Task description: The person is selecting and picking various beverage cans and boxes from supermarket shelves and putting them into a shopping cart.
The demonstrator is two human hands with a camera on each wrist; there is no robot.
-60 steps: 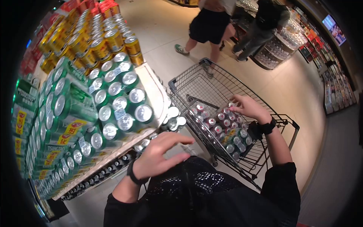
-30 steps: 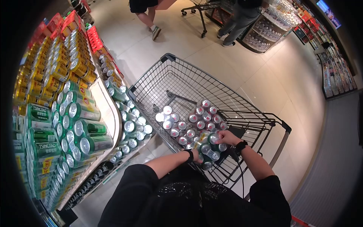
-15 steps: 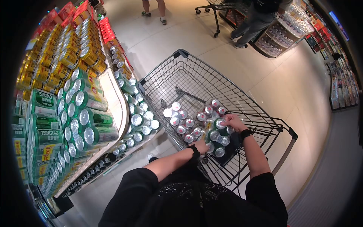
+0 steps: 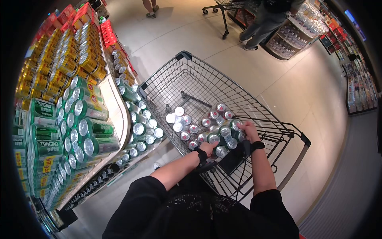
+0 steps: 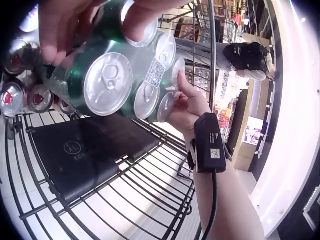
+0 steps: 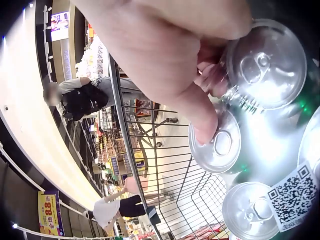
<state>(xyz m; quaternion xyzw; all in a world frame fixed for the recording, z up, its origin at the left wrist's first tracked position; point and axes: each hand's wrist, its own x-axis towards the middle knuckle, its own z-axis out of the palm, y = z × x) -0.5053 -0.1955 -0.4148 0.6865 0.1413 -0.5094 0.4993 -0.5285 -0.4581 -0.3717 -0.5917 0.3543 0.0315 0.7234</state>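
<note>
Both hands hold a shrink-wrapped pack of green cans at the near end of a shopping cart. My left hand grips its near left side; in the left wrist view the thumb presses on a can top, fingers spread over the wrap. At the far right corner, my right hand grips the pack, its thumb on a can lid. Silver-topped cans with red marks lie beyond and to the left in the cart. A black panel shows below the green pack.
Left of the cart, a display shelf bears stacked green Tsingtao packs and yellow cans. A person stands beyond the cart near a round bottle stand. The cart handle is at right.
My left hand came from the air beside the shelf to the green pack; my right hand moved onto it too. Lately both hands have shifted the pack slightly forward, exposing more black panel.
</note>
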